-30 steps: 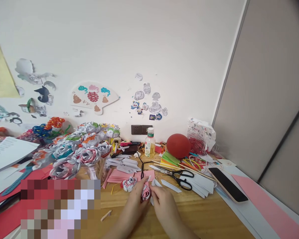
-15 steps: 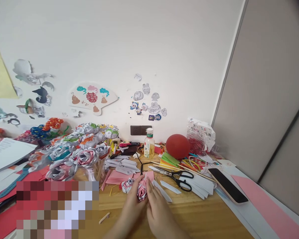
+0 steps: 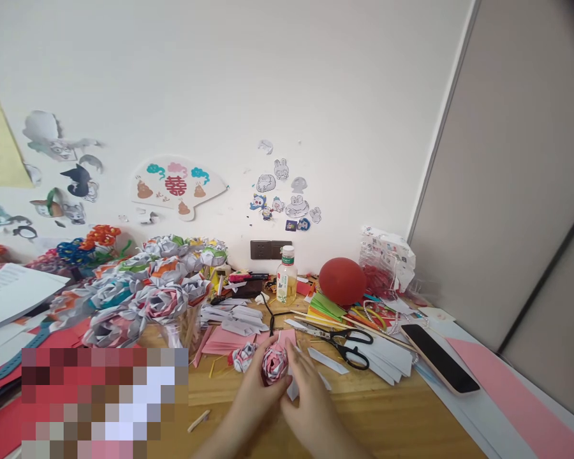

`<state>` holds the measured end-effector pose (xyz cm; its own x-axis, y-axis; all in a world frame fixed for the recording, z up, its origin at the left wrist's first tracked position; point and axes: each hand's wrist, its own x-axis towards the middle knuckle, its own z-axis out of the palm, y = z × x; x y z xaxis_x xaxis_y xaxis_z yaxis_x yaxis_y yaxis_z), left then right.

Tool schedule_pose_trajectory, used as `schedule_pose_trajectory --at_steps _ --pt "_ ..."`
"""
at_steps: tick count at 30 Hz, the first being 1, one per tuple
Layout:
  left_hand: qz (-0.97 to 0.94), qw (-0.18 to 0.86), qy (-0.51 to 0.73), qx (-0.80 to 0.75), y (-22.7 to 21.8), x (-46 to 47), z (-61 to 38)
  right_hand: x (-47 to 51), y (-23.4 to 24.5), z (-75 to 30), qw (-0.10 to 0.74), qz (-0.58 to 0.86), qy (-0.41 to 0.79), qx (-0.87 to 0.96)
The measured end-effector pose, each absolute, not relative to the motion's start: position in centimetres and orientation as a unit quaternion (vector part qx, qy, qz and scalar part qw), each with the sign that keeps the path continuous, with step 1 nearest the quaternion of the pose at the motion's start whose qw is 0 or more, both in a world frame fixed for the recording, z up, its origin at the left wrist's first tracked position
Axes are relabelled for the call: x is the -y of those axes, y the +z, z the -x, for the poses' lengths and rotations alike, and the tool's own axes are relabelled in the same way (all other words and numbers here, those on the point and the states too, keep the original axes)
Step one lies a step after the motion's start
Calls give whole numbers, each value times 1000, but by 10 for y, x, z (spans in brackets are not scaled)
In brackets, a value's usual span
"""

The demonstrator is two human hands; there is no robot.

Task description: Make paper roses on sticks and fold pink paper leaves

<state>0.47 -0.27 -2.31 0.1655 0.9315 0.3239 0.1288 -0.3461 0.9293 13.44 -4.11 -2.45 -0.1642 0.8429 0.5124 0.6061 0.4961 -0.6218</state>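
A pink and white folded paper flower sits between my two hands, just above the wooden table. My left hand is wrapped round its left and lower side, thumb along the bottom. From the right, my right hand cups the flower with its fingers against that side. Just left of my left hand lies a second pink and white paper flower. Behind the hands are pink paper sheets, and a white paper strip shows partly under my right hand.
Black-handled scissors and white paper strips lie to the right, with a phone beyond. A small bottle and a red balloon stand behind. Many paper flowers are heaped at left. A small stick lies in front.
The paper flower has turned so that more of its face shows between my hands. My right fingers have moved a little apart from my left hand.
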Motion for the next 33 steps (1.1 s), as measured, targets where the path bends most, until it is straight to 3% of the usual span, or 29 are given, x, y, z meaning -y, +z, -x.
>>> schedule_pose_trajectory --at_steps 6,12,21,27,33 --pt "-624 487 482 -375 -28 -7 0 33 -15 -145 400 473 132 774" --pt "-642 620 376 -250 -25 -2 4 27 -13 -156 441 476 201 734" --pt "-729 445 374 -363 -27 13 3 26 -19 -152 521 488 196 672" --pt "-707 463 424 -325 -32 0 12 31 -7 -154 536 448 235 676" --pt "-739 479 371 -293 -12 5 21 38 7 -156 504 366 281 730"
